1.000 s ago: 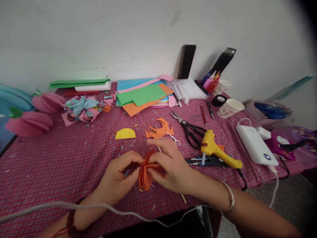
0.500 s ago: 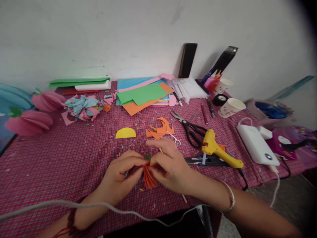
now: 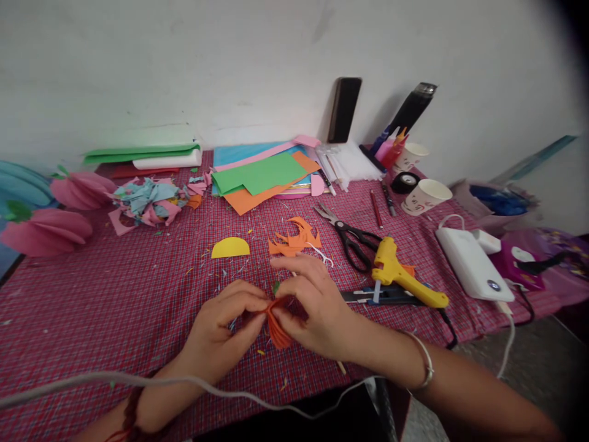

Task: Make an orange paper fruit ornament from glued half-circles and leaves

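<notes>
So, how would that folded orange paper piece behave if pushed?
The folded orange paper piece is probably light, judging by its thin leaves. The lower edges likely flex, since they fan out. Pushed hard, it may crease: no stiff backing shows.

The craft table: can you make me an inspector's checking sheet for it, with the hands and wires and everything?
Surface: red checked cloth, sprinkled with tiny bits.
Things in hand: folded orange paper, with a green bit showing just above it.
Clutter: scrap pile at far left; orange scraps, scissors and yellow glue gun lying loose.
Hands: left hand and right hand both pinch the folded orange paper.
Cables: white cable passes in front of the left forearm.
Surroundings: pale wall behind, black phone upright near it; other people: nothing seen.
</notes>
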`<action>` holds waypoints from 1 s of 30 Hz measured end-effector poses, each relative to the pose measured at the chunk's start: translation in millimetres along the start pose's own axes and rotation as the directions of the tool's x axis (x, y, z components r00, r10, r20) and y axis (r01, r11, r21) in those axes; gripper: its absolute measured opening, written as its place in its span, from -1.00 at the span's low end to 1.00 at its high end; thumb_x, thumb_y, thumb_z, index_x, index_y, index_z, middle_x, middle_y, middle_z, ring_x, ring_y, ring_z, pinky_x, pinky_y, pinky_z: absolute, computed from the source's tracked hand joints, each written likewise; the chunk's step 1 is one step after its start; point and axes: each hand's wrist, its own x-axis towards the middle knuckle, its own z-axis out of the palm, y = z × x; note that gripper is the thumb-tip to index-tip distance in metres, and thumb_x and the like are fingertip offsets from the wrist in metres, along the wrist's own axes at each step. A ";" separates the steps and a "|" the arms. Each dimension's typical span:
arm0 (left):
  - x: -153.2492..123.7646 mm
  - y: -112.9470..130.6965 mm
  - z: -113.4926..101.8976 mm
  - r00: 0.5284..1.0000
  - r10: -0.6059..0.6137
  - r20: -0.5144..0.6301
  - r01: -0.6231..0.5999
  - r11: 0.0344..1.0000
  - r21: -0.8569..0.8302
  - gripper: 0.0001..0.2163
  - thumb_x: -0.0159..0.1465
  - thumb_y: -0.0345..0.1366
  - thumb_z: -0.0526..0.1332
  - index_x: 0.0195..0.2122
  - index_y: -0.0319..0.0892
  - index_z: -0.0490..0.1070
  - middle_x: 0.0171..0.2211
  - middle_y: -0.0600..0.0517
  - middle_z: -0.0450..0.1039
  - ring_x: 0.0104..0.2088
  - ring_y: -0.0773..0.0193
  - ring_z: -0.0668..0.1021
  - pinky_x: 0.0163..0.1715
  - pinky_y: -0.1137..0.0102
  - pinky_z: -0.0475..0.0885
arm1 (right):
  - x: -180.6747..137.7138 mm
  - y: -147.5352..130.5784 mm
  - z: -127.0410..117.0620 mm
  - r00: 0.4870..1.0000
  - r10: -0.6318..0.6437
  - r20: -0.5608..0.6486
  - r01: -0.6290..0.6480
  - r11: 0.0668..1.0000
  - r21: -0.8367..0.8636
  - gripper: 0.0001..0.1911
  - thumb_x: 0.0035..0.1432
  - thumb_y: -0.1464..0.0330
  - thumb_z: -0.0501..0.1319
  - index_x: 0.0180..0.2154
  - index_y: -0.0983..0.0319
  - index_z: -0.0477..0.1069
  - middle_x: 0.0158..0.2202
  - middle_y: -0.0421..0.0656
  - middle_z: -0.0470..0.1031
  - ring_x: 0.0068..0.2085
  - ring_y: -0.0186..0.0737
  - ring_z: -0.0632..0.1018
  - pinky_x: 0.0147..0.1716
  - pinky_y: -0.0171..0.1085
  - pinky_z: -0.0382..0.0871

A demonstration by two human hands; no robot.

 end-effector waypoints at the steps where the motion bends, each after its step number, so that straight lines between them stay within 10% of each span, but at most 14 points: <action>1: -0.4 0.3 0.1 1.000 -0.016 -0.008 0.016 0.999 -0.031 -0.82 0.21 -0.56 0.20 -0.32 -0.13 0.48 -0.36 0.06 0.52 -0.33 0.35 0.58 -0.33 0.47 0.49 | 0.4 -0.4 0.0 1.000 0.013 -0.011 -0.013 1.000 0.013 -0.76 0.12 0.50 0.22 -0.16 0.20 0.28 0.08 0.00 0.40 0.12 -0.11 0.40 0.10 -0.05 0.26; 13: -4.3 -2.2 -2.9 0.970 -0.240 0.027 0.237 0.919 -0.315 -0.86 0.23 -0.46 0.24 -0.32 -0.08 0.54 -0.34 0.05 0.52 -0.32 0.31 0.56 -0.31 0.48 0.46 | 4.6 2.4 -3.7 0.980 0.181 0.086 -0.195 0.961 0.196 -0.61 0.07 0.35 0.30 -0.04 0.20 0.33 0.03 -0.02 0.43 0.07 -0.08 0.44 0.05 -0.04 0.30; 21: 4.2 0.8 0.9 0.757 -0.653 0.037 0.468 0.501 -0.728 -0.79 -0.01 -0.21 0.49 -0.47 -0.15 0.50 -0.50 0.10 0.49 -0.53 0.39 0.47 -0.53 0.54 0.40 | -0.1 10.0 -2.2 0.925 0.318 0.206 -0.375 0.694 0.614 -0.64 0.14 0.27 0.25 -0.03 0.25 0.34 -0.16 -0.10 0.49 -0.18 -0.21 0.50 -0.20 -0.20 0.42; 30: 7.8 -1.6 4.1 0.674 -0.737 0.046 0.511 0.422 -0.749 -0.73 -0.06 -0.24 0.51 -0.44 -0.17 0.46 -0.49 0.13 0.46 -0.52 0.41 0.46 -0.50 0.53 0.41 | 0.9 11.0 -6.8 0.960 0.249 0.129 -0.281 0.841 0.463 -0.75 0.22 0.33 0.18 -0.07 0.26 0.37 -0.19 -0.11 0.52 -0.21 -0.25 0.50 -0.20 -0.23 0.41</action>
